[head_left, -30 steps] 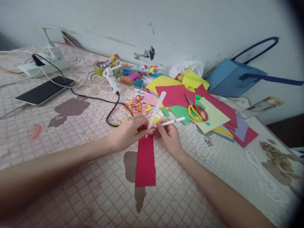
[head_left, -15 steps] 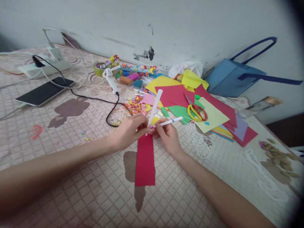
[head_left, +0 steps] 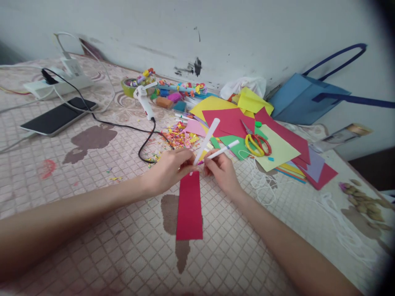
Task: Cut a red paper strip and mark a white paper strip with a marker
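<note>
My left hand (head_left: pixel 169 170) is closed around the lower part of a translucent white stick (head_left: pixel 207 139), which leans up and to the right. Its bottom end pokes out below my fingers, over the top of a red paper strip (head_left: pixel 189 209). In my closed right hand (head_left: pixel 222 174) is a slim white marker pen (head_left: pixel 226 149) with a blue band. The pen's purple tip points left at the stick, close to my left fingertips. Whether tip and stick touch, I cannot tell. The red strip lies lengthwise toward me on the patterned tablecloth (head_left: pixel 123 242).
Coloured paper sheets (head_left: pixel 228 123), scissors (head_left: pixel 258 144) and white string (head_left: pixel 261 183) lie to the right. Behind my hands are paper scraps (head_left: pixel 180 135) and a white glue gun (head_left: pixel 144 102) with its black cord. A phone (head_left: pixel 58 116) and power strip (head_left: pixel 58 87) sit left; a blue bag (head_left: pixel 304 98) stands back right.
My right hand has shifted slightly right, drawing the pen a little away from my left fingers. The left hand still grips the stick, and the view has moved slightly.
</note>
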Demonstrator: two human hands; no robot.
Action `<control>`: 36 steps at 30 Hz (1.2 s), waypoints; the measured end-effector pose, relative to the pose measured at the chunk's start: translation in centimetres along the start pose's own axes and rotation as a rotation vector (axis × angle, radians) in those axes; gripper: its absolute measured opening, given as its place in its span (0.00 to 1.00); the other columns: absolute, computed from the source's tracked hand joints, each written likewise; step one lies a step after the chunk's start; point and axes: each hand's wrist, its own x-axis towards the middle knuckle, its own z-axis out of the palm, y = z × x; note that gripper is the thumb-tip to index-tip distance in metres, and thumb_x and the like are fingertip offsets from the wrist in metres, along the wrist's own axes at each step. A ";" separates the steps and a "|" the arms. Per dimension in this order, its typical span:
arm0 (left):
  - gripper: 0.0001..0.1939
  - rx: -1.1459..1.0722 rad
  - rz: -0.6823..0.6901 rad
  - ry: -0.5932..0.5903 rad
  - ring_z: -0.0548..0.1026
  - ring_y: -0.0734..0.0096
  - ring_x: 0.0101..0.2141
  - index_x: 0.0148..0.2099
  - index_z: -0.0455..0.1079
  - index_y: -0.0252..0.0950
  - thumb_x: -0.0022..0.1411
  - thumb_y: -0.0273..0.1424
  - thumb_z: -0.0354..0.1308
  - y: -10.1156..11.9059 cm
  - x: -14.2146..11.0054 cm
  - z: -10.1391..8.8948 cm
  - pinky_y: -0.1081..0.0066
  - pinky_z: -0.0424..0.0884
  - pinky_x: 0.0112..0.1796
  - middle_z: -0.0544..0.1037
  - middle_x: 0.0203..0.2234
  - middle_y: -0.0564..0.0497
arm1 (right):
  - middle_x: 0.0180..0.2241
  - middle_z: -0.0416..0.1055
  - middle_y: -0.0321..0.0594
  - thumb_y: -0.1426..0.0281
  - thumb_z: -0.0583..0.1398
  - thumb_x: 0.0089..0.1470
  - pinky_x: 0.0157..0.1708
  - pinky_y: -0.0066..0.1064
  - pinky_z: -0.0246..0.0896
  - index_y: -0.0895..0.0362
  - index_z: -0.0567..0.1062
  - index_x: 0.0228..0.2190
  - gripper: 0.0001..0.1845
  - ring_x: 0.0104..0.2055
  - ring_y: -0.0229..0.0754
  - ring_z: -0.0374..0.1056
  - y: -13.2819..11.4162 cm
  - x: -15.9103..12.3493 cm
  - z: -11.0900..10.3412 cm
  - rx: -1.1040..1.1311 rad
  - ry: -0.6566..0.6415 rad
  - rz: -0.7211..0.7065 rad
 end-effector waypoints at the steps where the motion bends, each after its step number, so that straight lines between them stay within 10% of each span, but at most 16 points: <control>1: 0.08 0.001 0.008 0.008 0.66 0.77 0.23 0.28 0.63 0.33 0.59 0.25 0.57 0.0 0.0 0.0 0.77 0.60 0.25 0.69 0.22 0.55 | 0.18 0.63 0.29 0.64 0.58 0.52 0.20 0.27 0.56 0.55 0.66 0.30 0.08 0.19 0.33 0.60 0.0 0.1 0.0 -0.020 -0.005 -0.005; 36: 0.07 -0.031 0.011 -0.006 0.65 0.77 0.25 0.30 0.64 0.32 0.59 0.23 0.58 0.2 0.3 0.1 0.77 0.59 0.27 0.68 0.23 0.55 | 0.26 0.69 0.35 0.72 0.56 0.49 0.36 0.33 0.62 0.57 0.69 0.32 0.05 0.36 0.42 0.67 0.9 1.4 0.4 -0.191 -0.227 -0.086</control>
